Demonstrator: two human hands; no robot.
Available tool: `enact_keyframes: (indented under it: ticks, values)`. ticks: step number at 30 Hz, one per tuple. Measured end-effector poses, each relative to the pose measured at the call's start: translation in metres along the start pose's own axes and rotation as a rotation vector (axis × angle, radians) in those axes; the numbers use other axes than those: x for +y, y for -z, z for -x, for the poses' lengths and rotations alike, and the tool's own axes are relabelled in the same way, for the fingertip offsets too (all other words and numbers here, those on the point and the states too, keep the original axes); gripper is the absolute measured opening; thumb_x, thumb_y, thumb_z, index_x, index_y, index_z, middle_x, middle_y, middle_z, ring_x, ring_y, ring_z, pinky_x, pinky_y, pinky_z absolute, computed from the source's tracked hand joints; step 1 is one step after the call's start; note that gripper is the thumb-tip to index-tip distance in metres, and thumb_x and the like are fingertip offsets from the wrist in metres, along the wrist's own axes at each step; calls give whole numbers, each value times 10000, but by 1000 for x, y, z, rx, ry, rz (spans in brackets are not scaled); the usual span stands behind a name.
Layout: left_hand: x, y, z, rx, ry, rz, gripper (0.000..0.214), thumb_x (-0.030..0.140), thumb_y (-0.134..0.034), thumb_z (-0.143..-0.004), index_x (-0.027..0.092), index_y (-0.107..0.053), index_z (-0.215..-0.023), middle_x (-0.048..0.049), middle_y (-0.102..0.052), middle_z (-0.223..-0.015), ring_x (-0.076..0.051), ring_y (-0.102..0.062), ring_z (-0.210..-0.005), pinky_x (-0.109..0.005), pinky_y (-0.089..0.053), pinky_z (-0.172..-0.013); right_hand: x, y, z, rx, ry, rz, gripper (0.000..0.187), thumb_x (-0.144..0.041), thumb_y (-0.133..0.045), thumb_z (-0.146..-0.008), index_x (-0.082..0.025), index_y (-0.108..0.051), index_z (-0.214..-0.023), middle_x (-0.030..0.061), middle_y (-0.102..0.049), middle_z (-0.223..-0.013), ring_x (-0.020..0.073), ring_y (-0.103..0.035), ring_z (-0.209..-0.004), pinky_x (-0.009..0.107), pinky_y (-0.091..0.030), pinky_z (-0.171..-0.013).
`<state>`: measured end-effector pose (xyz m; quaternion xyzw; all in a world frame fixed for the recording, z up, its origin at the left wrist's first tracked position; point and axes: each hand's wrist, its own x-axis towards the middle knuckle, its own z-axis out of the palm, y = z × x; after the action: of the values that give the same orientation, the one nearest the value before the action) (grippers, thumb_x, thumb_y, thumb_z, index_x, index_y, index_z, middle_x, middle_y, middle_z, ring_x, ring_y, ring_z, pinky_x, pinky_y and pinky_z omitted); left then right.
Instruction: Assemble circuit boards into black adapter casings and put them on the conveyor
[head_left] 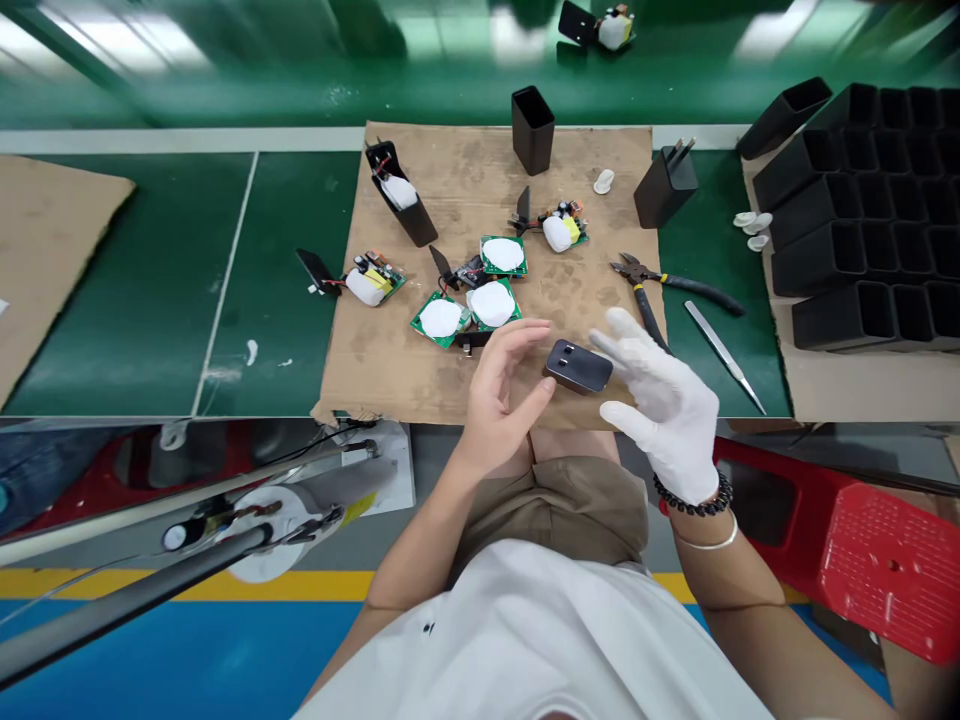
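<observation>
A small dark charger housing (578, 366) with two ports sits between my hands at the near edge of the cardboard sheet (390, 370). My bare left hand (504, 395) touches its left end with curled fingers and thumb. My white-gloved right hand (660, 400) holds its right end, other fingers spread. Just beyond lie several green circuit boards with white pads (493, 302) and loose black parts.
Black pliers (645, 285) and metal tweezers (724, 355) lie to the right. Black housings (532, 128) stand at the sheet's far edge, and rows of them (877, 230) fill the right side. A red stool (889, 570) is at lower right; a metal stand (225, 520) at lower left.
</observation>
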<state>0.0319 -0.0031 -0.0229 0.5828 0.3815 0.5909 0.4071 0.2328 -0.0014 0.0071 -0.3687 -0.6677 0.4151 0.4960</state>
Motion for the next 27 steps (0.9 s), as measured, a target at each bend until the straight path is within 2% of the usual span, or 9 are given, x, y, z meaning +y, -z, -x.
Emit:
enact_keyframes:
  ticks: [3,6,8,11,14,16,22,25,27]
  values:
    - [-1,0,0,27,4,23,365,210,-687,-958,267,-643,-1316,-102,-607,-1378,-201,-598,-1359,-362,-514,-1189,-2,0,-2,13,79,253,427,-193,-798,-866,-329,-736,-1266,36,-589,-1559,288,-619,-1404,474,-548,-1180]
    - [-1,0,0,52,22,37,319,213,-687,-960,264,-668,-1274,-94,-617,-1350,-192,-616,-1332,-346,-521,-1178,-3,-3,-10,7,10,407,236,-192,-789,-850,-256,-789,-1077,62,-799,-1208,255,-778,-1125,412,-636,-1034]
    - [-2,-1,0,66,28,56,308,211,-692,-958,264,-680,-1262,-87,-624,-1341,-189,-617,-1330,-330,-518,-1174,-4,-5,-16,105,-180,234,184,-232,-830,-802,-233,-769,-976,42,-827,-1048,240,-800,-1026,393,-657,-976]
    - [-2,-2,0,96,-2,107,297,217,-688,-966,270,-690,-1258,-75,-646,-1301,-170,-633,-1300,-295,-525,-1152,-6,-8,-21,235,-509,-303,267,-304,-899,-711,-239,-705,-882,-2,-812,-1104,221,-786,-1065,374,-670,-948]
    - [-3,-4,1,113,-31,133,270,245,-675,-982,268,-699,-1250,-73,-665,-1274,-164,-652,-1266,-282,-535,-1133,-10,-13,-23,180,-787,-797,201,-337,-814,-821,-269,-717,-984,-48,-799,-1158,148,-776,-1068,311,-663,-960]
    - [-3,-5,1,113,-27,128,267,263,-672,-987,270,-700,-1253,-75,-672,-1282,-174,-653,-1273,-288,-539,-1128,-16,-18,-22,140,-925,-987,108,-307,-687,-940,-258,-731,-1025,-49,-813,-1088,94,-775,-1019,235,-636,-987]
    - [-3,-4,3,72,-71,154,460,342,-652,-1004,328,-584,-1458,-83,-655,-1424,-209,-638,-1344,-326,-541,-1138,-38,-31,-22,130,-1071,-1227,378,-188,-338,-1085,-209,-712,-1141,-6,-818,-1003,74,-785,-982,211,-617,-1023]
    - [-4,-3,2,40,-94,164,475,392,-621,-1017,319,-571,-1483,-93,-637,-1473,-230,-611,-1386,-343,-533,-1148,-41,-33,-21,90,-1137,-1257,433,-206,-269,-1109,-213,-670,-1273,-4,-820,-1022,61,-791,-949,182,-614,-998]
    - [-3,-1,1,28,-98,173,439,382,-607,-1025,315,-598,-1458,-86,-641,-1474,-230,-605,-1393,-337,-535,-1140,-39,-34,-18,82,-1117,-1229,414,-209,-299,-1107,-238,-648,-1329,-15,-817,-1093,53,-784,-1005,178,-596,-1029]
